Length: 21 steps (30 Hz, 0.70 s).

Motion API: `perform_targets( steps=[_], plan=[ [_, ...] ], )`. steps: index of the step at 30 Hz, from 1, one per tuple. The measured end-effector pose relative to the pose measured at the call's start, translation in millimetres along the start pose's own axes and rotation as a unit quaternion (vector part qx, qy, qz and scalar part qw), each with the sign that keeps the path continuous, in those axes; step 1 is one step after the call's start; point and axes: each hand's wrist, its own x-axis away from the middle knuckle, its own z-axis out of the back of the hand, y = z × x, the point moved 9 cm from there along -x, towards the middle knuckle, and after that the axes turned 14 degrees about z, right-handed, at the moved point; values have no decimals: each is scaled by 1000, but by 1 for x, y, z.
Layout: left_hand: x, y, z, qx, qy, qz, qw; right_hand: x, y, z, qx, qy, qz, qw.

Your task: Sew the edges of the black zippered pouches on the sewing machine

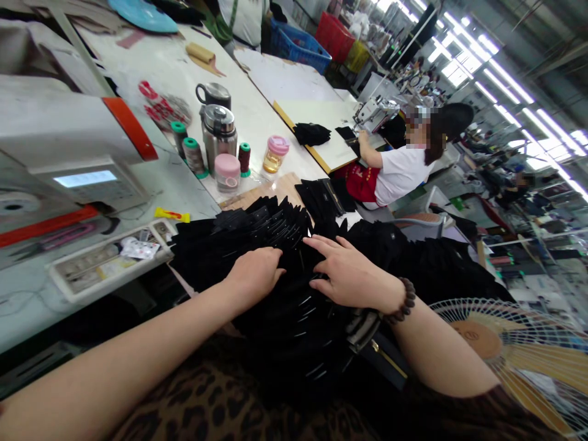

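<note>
Where spread right hand (350,274) and curled left hand (256,274) rest, fanned black fabric pieces (264,222).

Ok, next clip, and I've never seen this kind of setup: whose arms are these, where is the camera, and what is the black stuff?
The single picture comes from a camera worn on a person's head, looking down at their own bare arms. Both hands rest on a fanned stack of black fabric pieces. The left hand has its fingers curled onto the stack; whether it pinches a piece is not clear. The right hand, with a bead bracelet at the wrist, lies open and flat. To the left are a sewing machine and a parts tray. Behind the stack stand thread spools, a steel flask and a pink-lidded jar. A fan sits at lower right. Farther back, a co-worker sits at another machine.
</note>
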Motion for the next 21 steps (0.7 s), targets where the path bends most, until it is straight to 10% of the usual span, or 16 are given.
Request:
perform_targets(
  steps=[11, 21],
  plan=[
    [31, 52, -18, -46, -8, -207, 977, -7, -7, -4, -36, -27, 67, 997],
    [7, 2, 28, -75, 97, -39, 992, -1, -4, -3, -21, -13, 28, 999]
  ],
)
